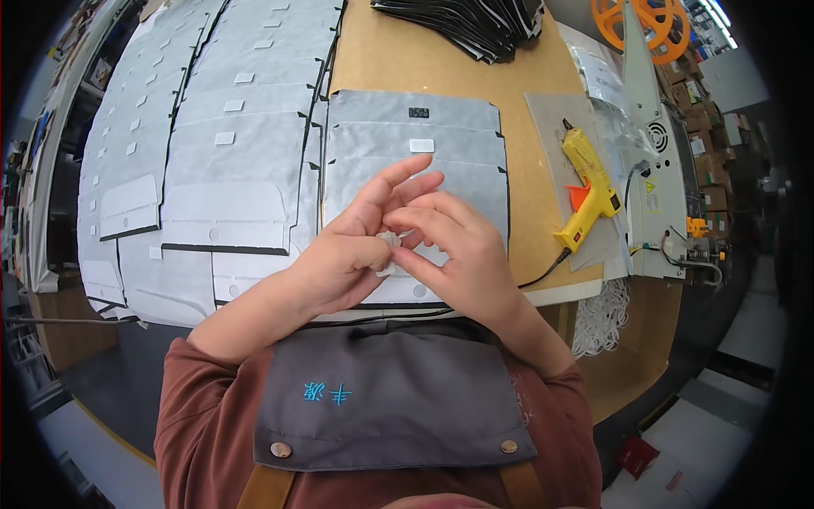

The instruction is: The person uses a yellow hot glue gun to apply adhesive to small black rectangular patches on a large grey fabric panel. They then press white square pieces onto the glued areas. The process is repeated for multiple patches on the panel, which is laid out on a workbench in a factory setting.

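My left hand [348,246] and my right hand [462,250] meet over the near part of a pale grey sheet stack [373,127]. Between them is a small whitish, translucent piece [388,242], partly covered by the fingers; its kind cannot be made out. The left thumb and curled fingers grip it, while other left fingers stretch upward. My right thumb and index finger pinch its right side. On the overlapping dark-edged sheets under and beyond the hands are a white rectangular patch [421,146] and a small black patch [419,112].
More pale sheets [254,144] with white patches cover the table's left. A yellow glue gun [591,187] lies on a board at right, its cord trailing nearby. Black sheets [475,25] are piled at the back. A machine [657,170] with an orange reel [666,25] stands right; white cords [602,318] hang below.
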`<state>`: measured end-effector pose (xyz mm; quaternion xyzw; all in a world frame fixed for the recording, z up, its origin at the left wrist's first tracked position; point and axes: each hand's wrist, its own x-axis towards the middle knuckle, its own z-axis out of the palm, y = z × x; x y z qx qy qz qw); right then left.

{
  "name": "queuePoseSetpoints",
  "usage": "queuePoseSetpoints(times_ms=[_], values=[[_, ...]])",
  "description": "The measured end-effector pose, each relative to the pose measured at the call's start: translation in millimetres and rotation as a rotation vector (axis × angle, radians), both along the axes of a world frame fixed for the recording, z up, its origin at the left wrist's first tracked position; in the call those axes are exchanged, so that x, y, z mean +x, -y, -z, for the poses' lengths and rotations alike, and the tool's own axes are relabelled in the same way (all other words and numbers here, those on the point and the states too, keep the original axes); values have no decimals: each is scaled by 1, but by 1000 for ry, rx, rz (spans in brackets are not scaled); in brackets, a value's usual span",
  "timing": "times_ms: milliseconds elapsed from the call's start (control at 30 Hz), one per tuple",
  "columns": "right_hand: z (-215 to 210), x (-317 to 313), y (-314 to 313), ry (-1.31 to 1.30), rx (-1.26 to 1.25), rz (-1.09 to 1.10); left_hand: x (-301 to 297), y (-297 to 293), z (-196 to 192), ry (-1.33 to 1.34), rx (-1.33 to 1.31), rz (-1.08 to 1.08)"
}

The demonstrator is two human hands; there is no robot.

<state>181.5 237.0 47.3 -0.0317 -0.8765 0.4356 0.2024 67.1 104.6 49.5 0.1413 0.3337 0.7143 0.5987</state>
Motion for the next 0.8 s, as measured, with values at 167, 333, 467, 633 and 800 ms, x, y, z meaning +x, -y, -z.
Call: queuePoseSetpoints(times_ms=[167,333,467,633,800], values=[[7,0,-2,-2,47,-16,-3,-2,13,97,17,-3],[10,-5,-5,-32,80,-4,-7,-3,24,354,100,-62],[10,-10,-5,-48,139,-2,-8,-4,33,401,130,-93],[12,-9,-13,89,-13,-70,-13,-4,36,360,91,-41],[1,-8,-19,168,-205,-60,-12,-1,35,342,-31,-10]])
